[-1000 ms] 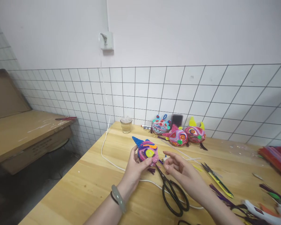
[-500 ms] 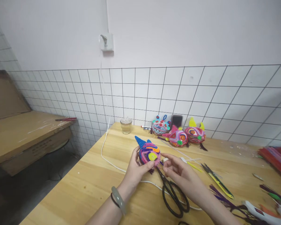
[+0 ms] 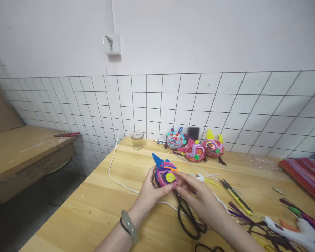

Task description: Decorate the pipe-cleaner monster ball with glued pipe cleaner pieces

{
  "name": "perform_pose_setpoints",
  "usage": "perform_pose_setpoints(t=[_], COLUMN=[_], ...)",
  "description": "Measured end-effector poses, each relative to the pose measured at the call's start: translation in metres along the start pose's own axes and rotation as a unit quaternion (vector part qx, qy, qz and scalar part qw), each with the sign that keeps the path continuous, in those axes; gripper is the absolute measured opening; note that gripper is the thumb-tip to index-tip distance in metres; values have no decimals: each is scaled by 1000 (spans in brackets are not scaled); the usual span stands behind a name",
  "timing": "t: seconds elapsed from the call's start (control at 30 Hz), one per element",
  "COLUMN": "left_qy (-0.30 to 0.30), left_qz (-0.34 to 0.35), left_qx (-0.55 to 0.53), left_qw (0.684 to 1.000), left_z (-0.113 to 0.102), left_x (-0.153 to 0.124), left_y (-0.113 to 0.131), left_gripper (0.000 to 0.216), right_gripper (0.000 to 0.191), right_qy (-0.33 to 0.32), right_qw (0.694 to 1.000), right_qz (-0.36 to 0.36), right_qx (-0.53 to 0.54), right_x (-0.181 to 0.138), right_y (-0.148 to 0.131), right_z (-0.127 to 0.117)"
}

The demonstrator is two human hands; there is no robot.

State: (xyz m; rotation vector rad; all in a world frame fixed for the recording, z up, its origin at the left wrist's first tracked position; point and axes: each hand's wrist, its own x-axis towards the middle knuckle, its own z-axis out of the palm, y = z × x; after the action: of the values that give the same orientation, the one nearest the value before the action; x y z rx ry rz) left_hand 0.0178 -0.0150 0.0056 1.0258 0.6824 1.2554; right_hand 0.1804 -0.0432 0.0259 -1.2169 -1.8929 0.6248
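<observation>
My left hand (image 3: 151, 192) grips a small round craft figure (image 3: 166, 173) wound from pink, purple and orange pipe cleaners, with a blue horn and a yellow spot. It holds the figure just above the wooden table (image 3: 99, 206). My right hand (image 3: 199, 196) has come up against the figure's right side, its fingertips pinched on the edge. Black scissors (image 3: 189, 218) lie on the table beneath my right hand, partly hidden by it.
Three finished figures (image 3: 194, 148) stand by the tiled wall, beside a glass jar (image 3: 137, 140). A white cable (image 3: 115, 175) runs across the table. Yellow snips (image 3: 236, 196), a white glue gun (image 3: 296, 232) and pipe-cleaner bundles (image 3: 304, 171) lie to the right. A second bench (image 3: 21, 150) is at left.
My right hand moved left from open air to touch the figure's right side. My left hand kept its hold. The camera view shifted slightly right.
</observation>
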Motion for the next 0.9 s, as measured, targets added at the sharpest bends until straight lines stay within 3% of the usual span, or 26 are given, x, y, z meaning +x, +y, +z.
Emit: perform_pose_setpoints(t=[0.1, 0.2, 0.4, 0.53, 0.6, 0.77, 0.9], left_qy=[20, 54, 69, 80, 91, 119, 151], left_qz=[4, -6, -49, -81, -88, -14, 39], left_qx=[6, -26, -90, -103, -115, -154, -150], left_qw=[1000, 998, 992, 988, 985, 981, 976], left_z=[-1, -4, -11, -18, -22, -32, -40], left_x=[2, 5, 8, 11, 14, 21, 25], left_y=[-2, -4, 13, 19, 19, 21, 27], left_gripper=[66, 67, 50, 44, 42, 35, 33], right_gripper=[38, 39, 41, 42, 42, 39, 33], right_qy=[-6, 15, 203, 268, 278, 268, 207], right_qw=[1000, 998, 965, 945, 939, 942, 967], right_qz=[3, 25, 74, 70, 71, 69, 76], right_qx=[26, 64, 151, 173, 187, 191, 129], right_x=[1, 4, 6, 1, -1, 0, 5], right_y=[-1, -1, 1, 2, 2, 2, 6], right_z=[-1, -17, -85, -110, -114, -111, -91])
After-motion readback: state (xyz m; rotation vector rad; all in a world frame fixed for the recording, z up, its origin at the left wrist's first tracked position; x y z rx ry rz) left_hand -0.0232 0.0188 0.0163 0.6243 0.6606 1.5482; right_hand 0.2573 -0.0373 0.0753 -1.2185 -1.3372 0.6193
